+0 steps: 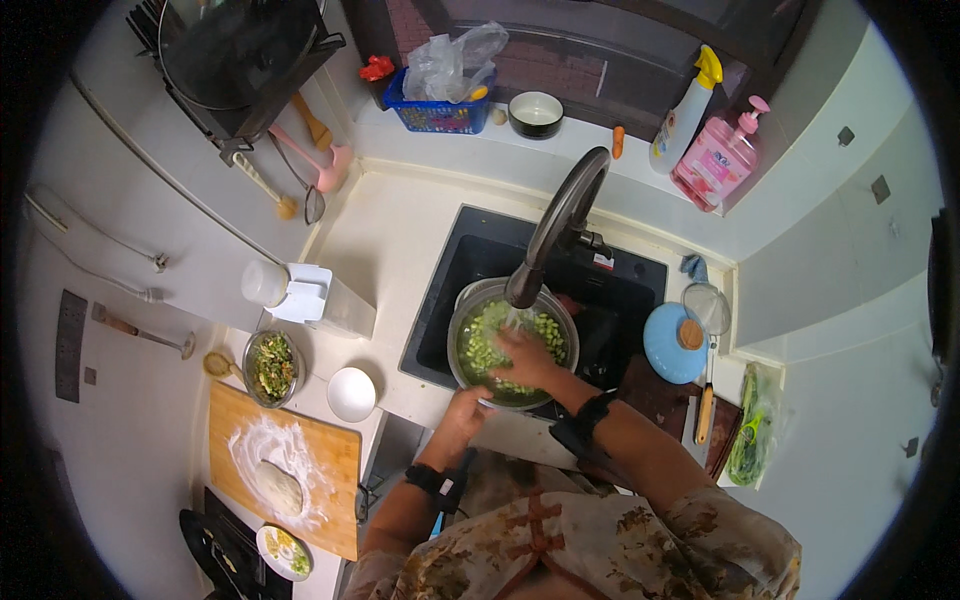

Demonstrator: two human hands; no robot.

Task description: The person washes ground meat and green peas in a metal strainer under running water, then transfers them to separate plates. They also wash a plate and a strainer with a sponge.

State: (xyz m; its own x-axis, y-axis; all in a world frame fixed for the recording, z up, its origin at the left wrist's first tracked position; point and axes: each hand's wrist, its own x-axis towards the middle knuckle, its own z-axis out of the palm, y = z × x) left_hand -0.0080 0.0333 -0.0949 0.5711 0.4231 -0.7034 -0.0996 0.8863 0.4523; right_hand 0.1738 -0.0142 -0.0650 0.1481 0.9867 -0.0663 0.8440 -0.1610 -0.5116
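A metal pot stands in the dark sink, holding water and many shelled green beans. Water runs into it from the dark pull-down faucet. My left hand grips the near-left rim of the pot. Inside the pot, my right hand reaches in with its fingers apart among the beans, just below the stream. The fingertips are partly hidden by the water.
Left of the sink are a white bowl, a glass bowl of chopped filling and a floured wooden board with dough. To the right lie a blue lid, a strainer and a knife on a dark board.
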